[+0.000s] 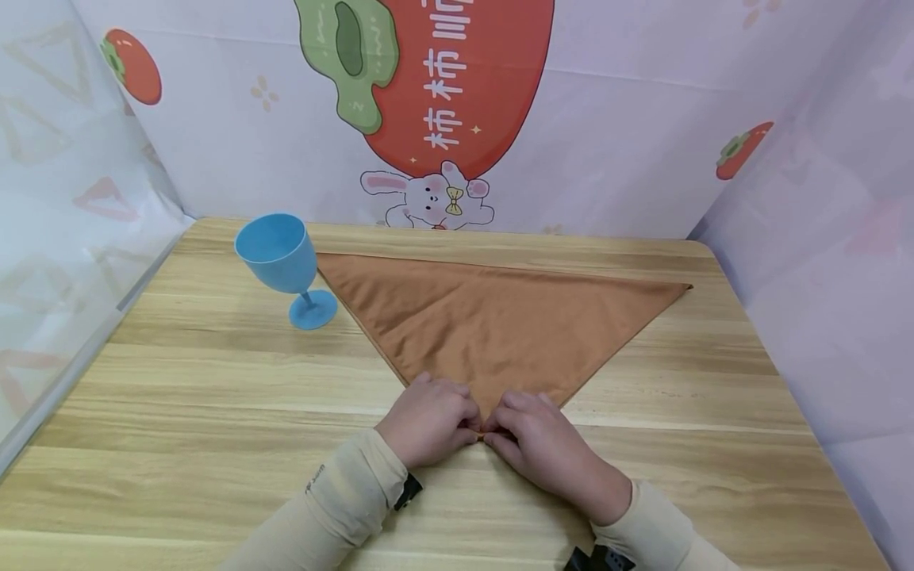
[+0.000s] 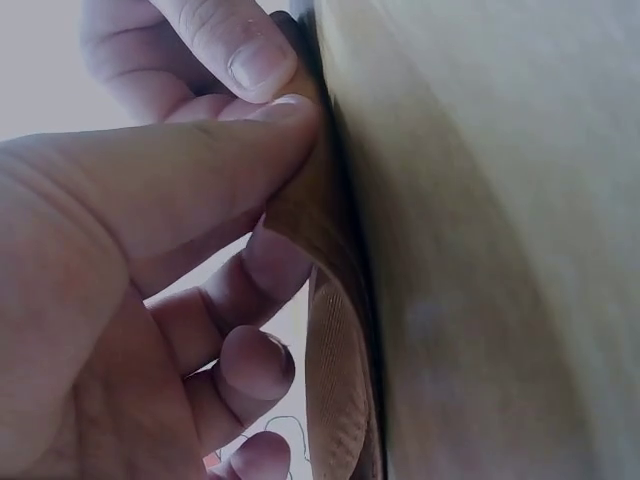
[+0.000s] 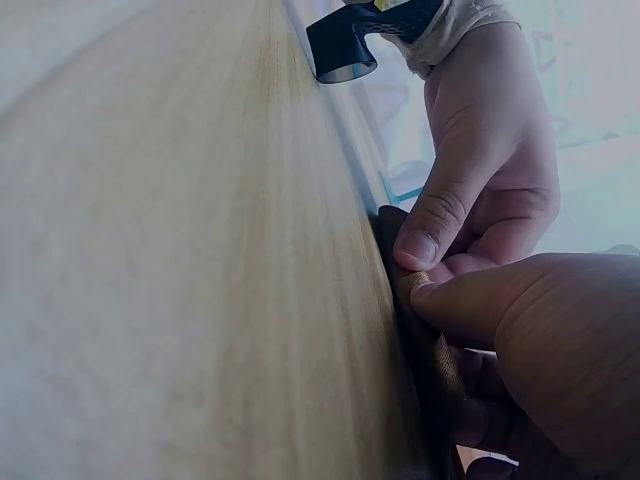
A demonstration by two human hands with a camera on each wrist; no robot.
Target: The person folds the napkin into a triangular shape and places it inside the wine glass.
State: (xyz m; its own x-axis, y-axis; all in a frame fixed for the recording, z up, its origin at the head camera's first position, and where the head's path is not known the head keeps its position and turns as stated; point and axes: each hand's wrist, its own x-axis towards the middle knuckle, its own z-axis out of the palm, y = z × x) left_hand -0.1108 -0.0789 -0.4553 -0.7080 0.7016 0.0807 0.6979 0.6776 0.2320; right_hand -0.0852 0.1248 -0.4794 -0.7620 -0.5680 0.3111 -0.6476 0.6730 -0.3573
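A brown cloth (image 1: 493, 317), folded into a triangle, lies on the wooden table with its long edge at the back and its point toward me. At that near point my left hand (image 1: 434, 419) pinches the cloth between thumb and fingers. Right beside it, my right hand (image 1: 539, 440) pinches the same corner, the two thumbs almost touching. In the left wrist view the cloth edge (image 2: 325, 225) curls up slightly between thumb and fingers. The right wrist view shows a small bit of cloth (image 3: 418, 290) between both thumbs; the fingers behind are partly hidden.
A blue plastic goblet (image 1: 286, 262) stands upright at the back left, close to the cloth's left corner. The wooden table (image 1: 214, 396) ends at a printed backdrop (image 1: 614, 143) behind, with white sheets at both sides.
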